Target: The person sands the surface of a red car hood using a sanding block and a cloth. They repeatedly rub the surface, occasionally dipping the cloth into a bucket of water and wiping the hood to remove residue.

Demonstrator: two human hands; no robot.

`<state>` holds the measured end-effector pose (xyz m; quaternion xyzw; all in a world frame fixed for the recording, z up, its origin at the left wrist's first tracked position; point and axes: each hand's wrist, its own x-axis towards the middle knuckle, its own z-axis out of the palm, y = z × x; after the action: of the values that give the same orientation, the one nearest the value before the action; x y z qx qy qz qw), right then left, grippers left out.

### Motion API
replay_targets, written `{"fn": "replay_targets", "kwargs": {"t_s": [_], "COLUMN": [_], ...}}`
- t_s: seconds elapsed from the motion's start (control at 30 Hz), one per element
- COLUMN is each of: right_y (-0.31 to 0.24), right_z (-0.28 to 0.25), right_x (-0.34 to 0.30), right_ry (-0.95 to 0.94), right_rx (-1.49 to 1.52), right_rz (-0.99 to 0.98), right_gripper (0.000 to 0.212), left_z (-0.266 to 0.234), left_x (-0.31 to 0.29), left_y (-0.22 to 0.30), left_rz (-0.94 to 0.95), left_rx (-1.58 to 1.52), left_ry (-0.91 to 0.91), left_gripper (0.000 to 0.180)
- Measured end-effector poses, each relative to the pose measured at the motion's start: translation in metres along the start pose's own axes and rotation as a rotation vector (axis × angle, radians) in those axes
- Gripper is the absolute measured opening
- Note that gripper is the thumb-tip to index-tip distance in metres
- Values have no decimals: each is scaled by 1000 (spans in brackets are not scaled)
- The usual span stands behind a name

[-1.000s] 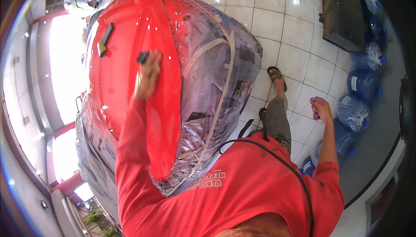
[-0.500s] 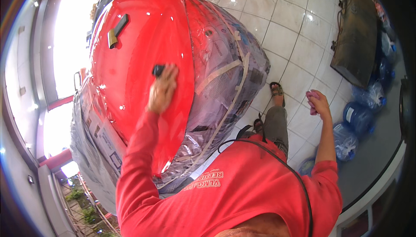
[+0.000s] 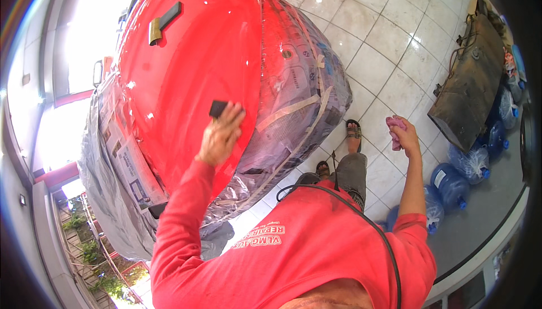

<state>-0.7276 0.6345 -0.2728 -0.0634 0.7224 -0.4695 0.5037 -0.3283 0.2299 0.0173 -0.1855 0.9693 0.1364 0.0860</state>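
Observation:
A glossy red car hood (image 3: 186,72) spreads out in front of me on the left. On it my left hand (image 3: 219,139) lies with fingers stretched forward over a small black block (image 3: 218,108), which looks like a sanding block; its far end sticks out past the fingertips. Down at my right side, my right hand (image 3: 409,138) is closed around a crumpled pink cloth (image 3: 396,131), away from the car. Farther up the hood rest a black bar-shaped block (image 3: 171,15) and, touching it, a yellowish-gold piece (image 3: 154,31).
Newspaper under clear plastic, held by masking tape (image 3: 292,108), covers the car's right side; a grey sheet (image 3: 107,196) hangs on its left. A dark panel (image 3: 468,80) and several blue water jugs (image 3: 450,182) line the right. A black hose (image 3: 367,213) crosses my shirt.
My left hand has slid the black block across the hood toward me. The whole view has shifted a little. My right hand still grips the pink cloth.

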Motion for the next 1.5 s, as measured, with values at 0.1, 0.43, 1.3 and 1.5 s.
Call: {"fn": "replay_targets", "kwargs": {"t_s": [0.1, 0.43, 1.3, 1.5], "right_y": [-27, -3, -228, -203], "right_z": [31, 19, 280, 376], "right_x": [18, 22, -147, -223], "right_ry": [-79, -121, -731, -926], "right_rx": [-5, -33, -6, -772], "right_rz": [12, -35, -779, -1313], "right_gripper": [59, 57, 81, 101], "left_z": [-8, -5, 68, 129], "left_x": [97, 73, -166, -228], "left_y": [-51, 4, 113, 176], "left_rz": [-33, -57, -297, -403], "left_rx": [-87, -50, -1405, -1957], "left_ry": [94, 36, 718, 1306], "left_gripper": [45, 51, 77, 75]}}
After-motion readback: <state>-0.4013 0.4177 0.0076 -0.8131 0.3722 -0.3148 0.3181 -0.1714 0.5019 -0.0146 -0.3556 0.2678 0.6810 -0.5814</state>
